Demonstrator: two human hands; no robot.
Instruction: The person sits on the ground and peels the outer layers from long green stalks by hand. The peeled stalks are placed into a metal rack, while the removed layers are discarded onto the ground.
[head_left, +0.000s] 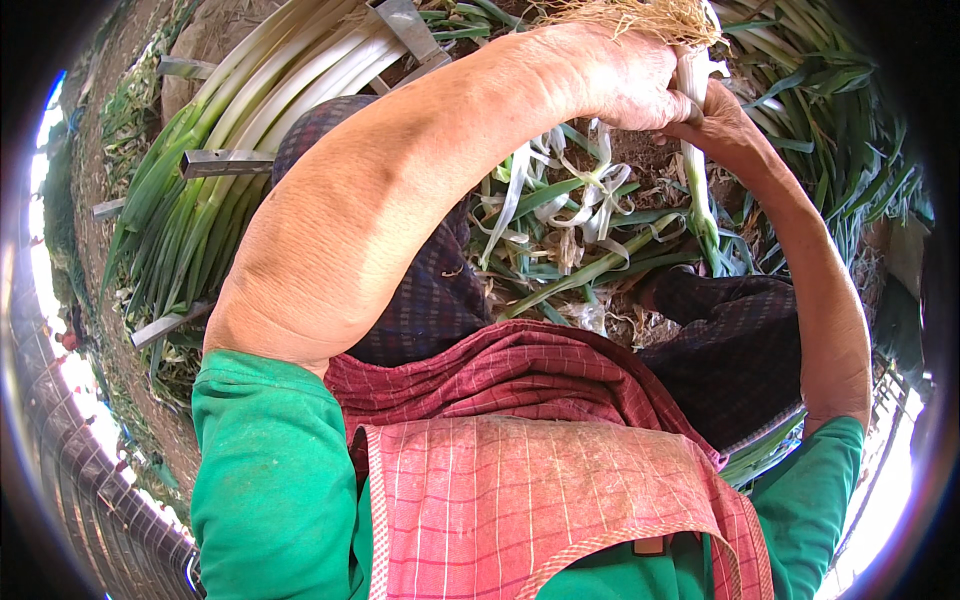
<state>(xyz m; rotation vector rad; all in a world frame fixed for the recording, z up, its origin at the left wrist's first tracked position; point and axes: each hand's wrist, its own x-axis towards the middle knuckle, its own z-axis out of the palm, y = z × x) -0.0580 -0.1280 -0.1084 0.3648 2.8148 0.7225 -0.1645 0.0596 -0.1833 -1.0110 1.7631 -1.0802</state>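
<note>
A leek (694, 161) with a white shank and a tuft of dry roots (660, 21) is held upright in the picture at the top right, roots uppermost, green leaves below. My left hand (645, 86) closes on the shank from the left, just under the roots, its thumb against the stalk; its other fingers are mostly hidden. From the right, my right hand (709, 124) grips the same shank slightly lower, touching my left hand. Peeled pale strips (592, 195) and loose green leaves (570, 285) lie on the soil below the hands.
At the upper left, a stack of leeks (262, 97) rests in a metal frame (225, 163) with protruding bars. More leeks (840, 112) are heaped at the right. My knees in dark checked cloth flank the leaf litter. Wire mesh (75, 480) curves along the lower left.
</note>
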